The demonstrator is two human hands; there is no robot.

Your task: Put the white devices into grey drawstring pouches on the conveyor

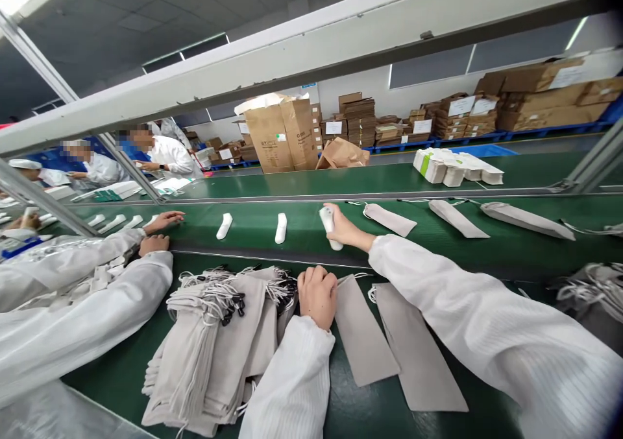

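Right hand (346, 229) clamped round a white moulded piece (329, 222), probably plastic, at the near edge of the far green conveyor belt (438, 251), just beside a taupe drawstring pouch (389, 220). Left hand (317, 296) curled, apparently empty, next to stacked pouches (219, 342). Firm mid-body grip best.

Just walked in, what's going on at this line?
The person's right hand grips a white handheld item on a green conveyor belt, with two more white items to its left and beige drawstring pouches to its right. The left hand rests between a stack of pouches and flat pouches on a lower belt. A co-worker's hands rest on the belt's near edge.
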